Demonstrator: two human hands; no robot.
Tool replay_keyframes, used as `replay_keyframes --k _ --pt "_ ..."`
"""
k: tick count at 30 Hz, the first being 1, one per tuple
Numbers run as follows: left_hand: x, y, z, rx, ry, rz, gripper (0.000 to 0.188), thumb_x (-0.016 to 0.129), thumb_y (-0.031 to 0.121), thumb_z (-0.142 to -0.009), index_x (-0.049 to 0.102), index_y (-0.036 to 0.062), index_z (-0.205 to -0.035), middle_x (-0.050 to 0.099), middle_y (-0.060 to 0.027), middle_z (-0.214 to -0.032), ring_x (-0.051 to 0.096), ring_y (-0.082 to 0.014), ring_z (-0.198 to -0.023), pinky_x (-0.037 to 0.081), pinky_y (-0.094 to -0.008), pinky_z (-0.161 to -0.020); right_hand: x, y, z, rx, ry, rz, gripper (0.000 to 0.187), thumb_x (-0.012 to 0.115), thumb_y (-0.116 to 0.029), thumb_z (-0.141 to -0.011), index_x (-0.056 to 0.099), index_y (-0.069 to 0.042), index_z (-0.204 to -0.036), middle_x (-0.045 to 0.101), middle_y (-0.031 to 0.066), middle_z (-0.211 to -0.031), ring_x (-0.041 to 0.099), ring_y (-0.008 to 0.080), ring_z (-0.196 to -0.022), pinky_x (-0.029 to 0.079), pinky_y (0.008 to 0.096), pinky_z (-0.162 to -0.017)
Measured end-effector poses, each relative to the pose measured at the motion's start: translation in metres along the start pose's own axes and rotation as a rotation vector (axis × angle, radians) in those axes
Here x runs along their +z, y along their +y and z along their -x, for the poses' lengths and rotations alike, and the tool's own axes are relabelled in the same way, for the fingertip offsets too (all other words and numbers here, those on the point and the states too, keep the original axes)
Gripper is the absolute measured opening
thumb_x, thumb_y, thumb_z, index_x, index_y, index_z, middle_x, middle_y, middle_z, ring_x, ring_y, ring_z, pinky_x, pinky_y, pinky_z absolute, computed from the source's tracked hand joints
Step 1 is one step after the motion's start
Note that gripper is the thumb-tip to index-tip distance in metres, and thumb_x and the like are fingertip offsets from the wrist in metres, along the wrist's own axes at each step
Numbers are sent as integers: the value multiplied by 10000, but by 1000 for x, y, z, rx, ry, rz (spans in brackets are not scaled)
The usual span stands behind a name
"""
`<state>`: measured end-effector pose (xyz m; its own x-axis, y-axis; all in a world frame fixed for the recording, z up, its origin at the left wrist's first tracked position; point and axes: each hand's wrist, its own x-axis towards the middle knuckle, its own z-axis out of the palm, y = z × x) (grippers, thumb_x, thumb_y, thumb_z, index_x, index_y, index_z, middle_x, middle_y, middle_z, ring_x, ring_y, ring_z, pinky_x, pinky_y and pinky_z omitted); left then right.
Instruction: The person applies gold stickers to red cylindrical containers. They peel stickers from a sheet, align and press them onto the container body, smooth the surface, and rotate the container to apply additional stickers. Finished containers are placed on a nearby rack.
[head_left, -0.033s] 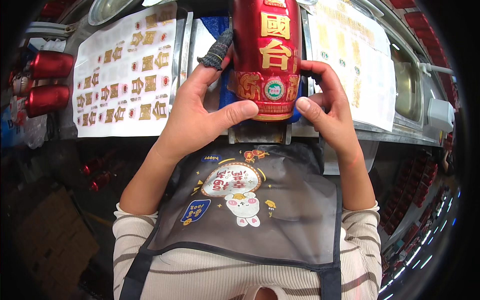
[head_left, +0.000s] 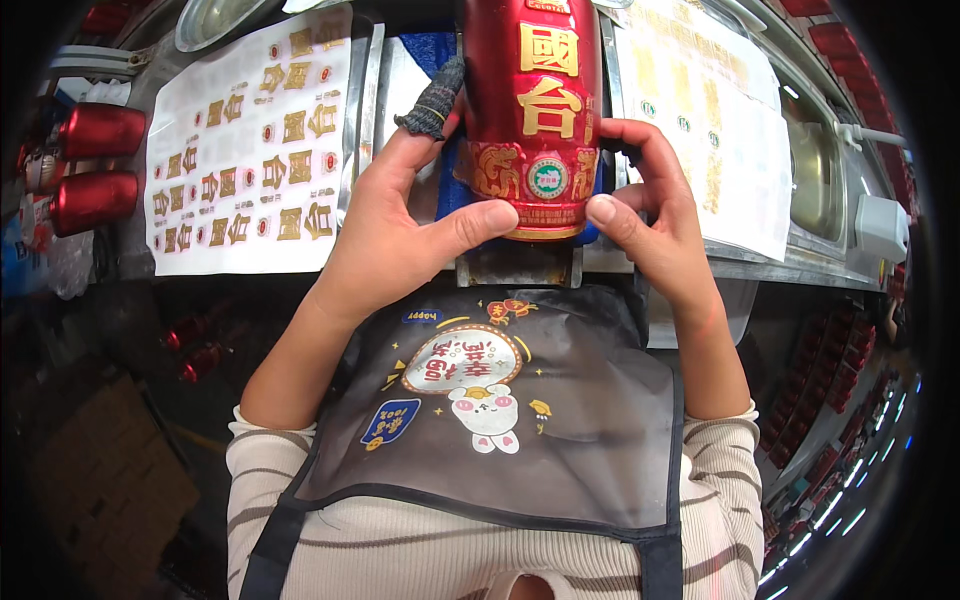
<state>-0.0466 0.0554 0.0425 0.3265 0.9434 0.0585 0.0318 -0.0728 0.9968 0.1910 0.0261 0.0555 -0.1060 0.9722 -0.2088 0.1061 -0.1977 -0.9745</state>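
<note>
A glossy red bottle [head_left: 540, 145] with large raised gold characters, a gold patterned band and a round green-and-white emblem lies with its base toward me. My left hand [head_left: 385, 230] holds its left side, thumb pressed near the lower rim. A dark grey knitted cover [head_left: 435, 100] sits on one finger of that hand. On the other side, my right hand [head_left: 665, 225] curls round the base, with the thumb tip at its lower right edge. The fingers behind the bottle are partly hidden. Blue cloth [head_left: 452, 200] shows beneath the bottle.
White sheets of gold character stickers [head_left: 250, 150] lie at the left; another sticker sheet [head_left: 740, 160] lies at the right. Two red bottles [head_left: 95, 202] stand at the far left. A metal tray [head_left: 815, 190] and a white box-shaped object [head_left: 882, 230] sit far right.
</note>
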Motion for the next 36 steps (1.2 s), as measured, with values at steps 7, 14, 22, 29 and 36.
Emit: replay_keyframes --k 7,14,22,29,36 --pt "0 0 0 1 -19 7 757 840 226 -788 460 -38 -1388 554 -135 -1347 497 -195 -1267 376 -344 -1086 6 1 -1 -70 23 62 685 835 -222 -750 465 -31 -1294 553 65 -1190 455 -5 -566 365 162 -487" --pt "-3 -9 2 -89 18 247 683 757 174 -870 425 -30 -1432 541 -108 -1378 479 -175 -1281 362 -339 -1099 4 -2 -1 -22 3 -59 590 740 -199 -846 441 -16 -1321 531 86 -1244 531 17 -674 431 171 -608" --pt "0 -8 7 19 -26 136 668 755 153 -871 431 -10 -1432 552 -101 -1364 490 -162 -1257 371 -328 -1087 3 -4 1 -26 -18 -34 563 707 -187 -873 432 -11 -1333 513 97 -1280 541 21 -705 439 176 -629" --pt "3 -6 6 31 -20 93 624 758 152 -870 465 -2 -1399 575 -91 -1322 523 -159 -1216 402 -317 -1056 7 5 1 -122 -3 66 568 716 -197 -864 432 -25 -1325 511 101 -1288 523 11 -665 430 166 -580" --pt "2 -7 7 -62 11 227 641 740 170 -892 435 -42 -1414 544 -126 -1347 491 -175 -1258 386 -329 -1069 -2 2 2 -51 -34 -47 526 686 -172 -881 456 -28 -1332 511 78 -1270 515 17 -674 419 164 -617"
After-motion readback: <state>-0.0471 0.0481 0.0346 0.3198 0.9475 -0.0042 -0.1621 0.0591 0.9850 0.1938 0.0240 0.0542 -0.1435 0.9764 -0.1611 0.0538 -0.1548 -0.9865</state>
